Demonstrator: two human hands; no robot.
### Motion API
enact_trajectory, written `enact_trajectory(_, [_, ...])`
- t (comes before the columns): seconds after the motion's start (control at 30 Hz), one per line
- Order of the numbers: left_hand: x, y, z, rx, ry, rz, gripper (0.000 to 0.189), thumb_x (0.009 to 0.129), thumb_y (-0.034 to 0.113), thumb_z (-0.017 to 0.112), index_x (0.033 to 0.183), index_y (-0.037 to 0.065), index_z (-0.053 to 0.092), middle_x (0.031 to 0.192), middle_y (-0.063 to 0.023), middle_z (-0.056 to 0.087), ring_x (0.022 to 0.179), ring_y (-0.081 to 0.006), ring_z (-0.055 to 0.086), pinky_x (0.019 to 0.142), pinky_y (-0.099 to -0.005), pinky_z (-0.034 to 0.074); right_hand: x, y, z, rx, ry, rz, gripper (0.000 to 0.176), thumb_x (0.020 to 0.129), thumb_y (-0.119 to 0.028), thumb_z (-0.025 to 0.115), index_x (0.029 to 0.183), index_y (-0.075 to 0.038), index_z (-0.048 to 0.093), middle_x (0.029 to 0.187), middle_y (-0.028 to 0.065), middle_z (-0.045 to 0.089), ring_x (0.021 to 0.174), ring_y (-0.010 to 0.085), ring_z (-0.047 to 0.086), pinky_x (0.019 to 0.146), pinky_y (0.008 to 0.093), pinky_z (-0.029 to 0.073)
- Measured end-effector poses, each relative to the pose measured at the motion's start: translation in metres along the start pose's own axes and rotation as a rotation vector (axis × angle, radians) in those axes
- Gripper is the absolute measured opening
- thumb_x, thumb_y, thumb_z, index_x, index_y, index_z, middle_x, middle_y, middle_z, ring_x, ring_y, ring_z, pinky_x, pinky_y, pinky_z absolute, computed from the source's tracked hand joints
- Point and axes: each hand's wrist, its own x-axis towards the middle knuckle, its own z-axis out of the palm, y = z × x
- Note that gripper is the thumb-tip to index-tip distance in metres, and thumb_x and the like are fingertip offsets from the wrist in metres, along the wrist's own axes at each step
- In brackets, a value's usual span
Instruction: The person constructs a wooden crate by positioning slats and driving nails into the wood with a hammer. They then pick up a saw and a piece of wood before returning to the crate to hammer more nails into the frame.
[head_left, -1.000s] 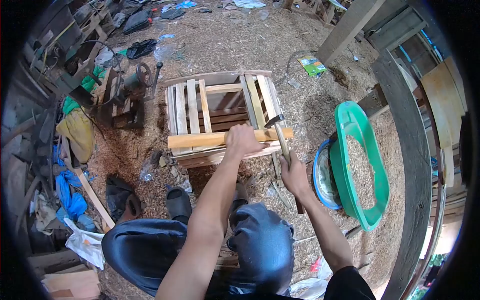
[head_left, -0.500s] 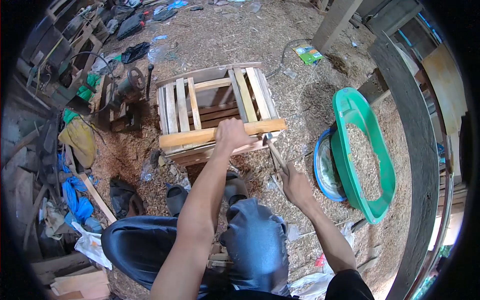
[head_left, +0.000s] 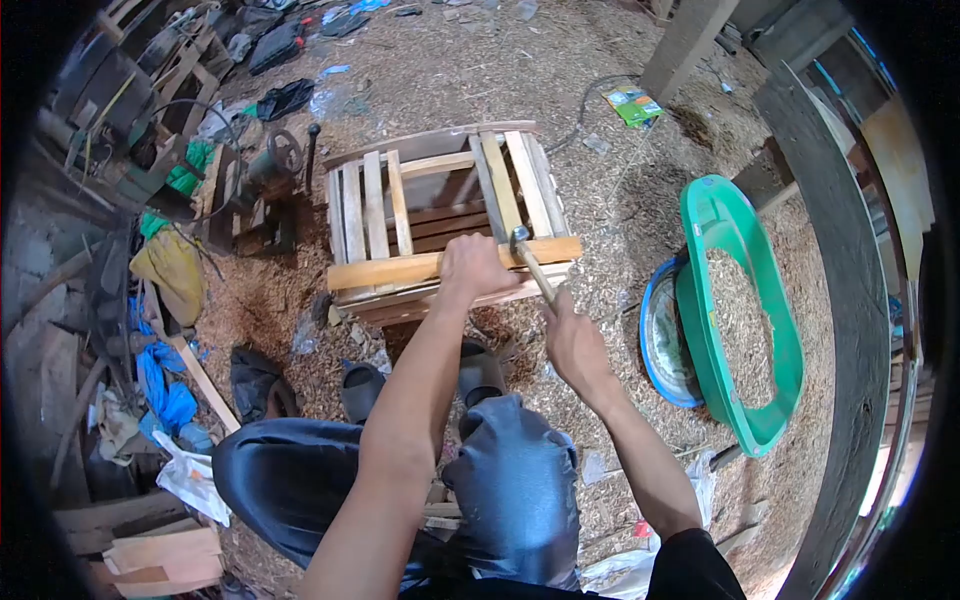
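The slatted wooden crate (head_left: 375, 205) stands on the sawdust floor (head_left: 480, 80) ahead of my knees. Slats sit at its left and right with an open gap between, so I judge its top partly done, and I see only bare boards inside it. A long batten (head_left: 385, 271) lies across its near edge, and my left hand (head_left: 475, 268) has its fingers closed over it. The hammer (head_left: 520, 240) has its head at the batten, just right of that hand. My right hand (head_left: 572, 340) has its fingers wrapped round the handle. Further right, a blue basin (head_left: 655, 345) sits against a green tub (head_left: 700, 215) holding wood shavings (head_left: 745, 320).
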Motion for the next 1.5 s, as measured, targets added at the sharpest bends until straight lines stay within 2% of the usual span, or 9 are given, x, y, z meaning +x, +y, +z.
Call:
enact_trajectory(0.2, [0.005,-0.005,0.001,-0.028,-0.022,0.004,0.075,0.057,0.069,0.071,0.082,-0.002,0.072,0.076,-0.0196,0.069,0.074,-0.0319,0.07,0.071,-0.0391,0.056,-0.042,0.027,-0.023,0.015,-0.247,0.07,0.025,0.096,-0.021,0.046,0.103,0.003,0.046,0.071,0.0312,0.059,0.067,0.0488,0.06,0.063,0.0565,0.048])
enact_trajectory(0.37, [0.0,-0.006,0.007,-0.003,0.054,0.037,0.077,0.057,0.074,0.069,0.079,0.0,0.073,0.075,-0.0159,0.07,0.073,-0.0295,0.07,0.07,-0.0387,0.056,-0.113,0.088,0.004,0.142,-0.027,0.099,0.033,0.094,-0.028,0.053,0.108,0.001,0.048,0.08,0.0304,0.061,0.078,0.0501,0.059,0.073,0.0554,0.045])
enact_trajectory(0.53, [-0.007,-0.003,-0.003,0.027,0.068,0.051,0.079,0.06,0.071,0.07,0.093,-0.001,0.068,0.085,-0.0188,0.069,0.084,-0.0316,0.068,0.076,-0.0414,0.054,-0.069,0.03,-0.015,0.354,0.045,0.155,0.036,0.091,-0.027,0.058,0.113,0.001,0.05,0.081,0.0285,0.062,0.08,0.0458,0.062,0.071,0.0495,0.047])
enact_trajectory(0.63, [-0.017,-0.02,0.014,-0.127,0.358,0.184,0.071,0.068,0.062,0.07,0.106,0.002,0.063,0.101,-0.0234,0.065,0.097,-0.0364,0.062,0.088,-0.046,0.047,-0.03,0.019,-0.024,0.246,0.094,0.129,0.035,0.091,-0.026,0.057,0.112,0.001,0.051,0.081,0.0282,0.063,0.079,0.0449,0.063,0.071,0.0493,0.048])
enact_trajectory(0.73, [-0.02,-0.034,0.021,-0.256,0.323,0.26,0.061,0.073,0.051,0.072,0.11,0.004,0.06,0.107,-0.0209,0.064,0.104,-0.0365,0.058,0.092,-0.0472,0.043,-0.001,0.005,-0.026,0.285,0.211,0.057,0.034,0.091,-0.026,0.058,0.11,0.002,0.053,0.08,0.0265,0.063,0.071,0.039,0.064,0.069,0.049,0.048])
enact_trajectory(0.97, [-0.017,-0.024,0.004,-0.384,0.177,0.057,0.05,0.072,0.046,0.075,0.102,0.007,0.064,0.096,-0.018,0.068,0.094,-0.0366,0.063,0.088,-0.0462,0.043,0.042,0.02,-0.015,0.712,-0.15,0.126,0.037,0.097,-0.035,0.048,0.107,0.0,0.057,0.061,0.0025,0.053,0.051,0.0104,0.053,0.05,0.0271,0.044])
enact_trajectory(1.17, [-0.018,-0.024,0.016,-0.4,0.274,0.055,0.046,0.072,0.045,0.076,0.099,0.01,0.065,0.097,-0.0161,0.069,0.093,-0.0341,0.063,0.092,-0.0441,0.038,0.038,0.018,-0.007,0.34,0.208,-0.115,0.033,0.097,-0.028,0.047,0.094,0.004,0.057,0.073,0.0198,0.064,0.063,0.0361,0.062,0.059,0.0409,0.049])
enact_trajectory(1.3, [-0.016,-0.03,0.033,-0.325,0.328,0.11,0.045,0.077,0.047,0.069,0.101,0.01,0.061,0.094,-0.0137,0.068,0.094,-0.0319,0.061,0.088,-0.0455,0.039,0.042,0.007,-0.003,0.298,0.202,0.004,0.032,0.09,-0.02,0.056,0.112,0.001,0.046,0.085,0.029,0.063,0.08,0.0467,0.062,0.071,0.0498,0.049])
enact_trajectory(1.5, [-0.024,-0.032,0.043,-0.095,0.664,0.333,0.04,0.086,0.046,0.058,0.093,0.007,0.057,0.087,-0.0107,0.061,0.089,-0.029,0.057,0.077,-0.0451,0.04,0.027,0.005,0.023,0.208,0.182,0.036,0.032,0.09,-0.018,0.054,0.114,0.001,0.043,0.081,0.0315,0.061,0.079,0.0495,0.06,0.074,0.0563,0.047])
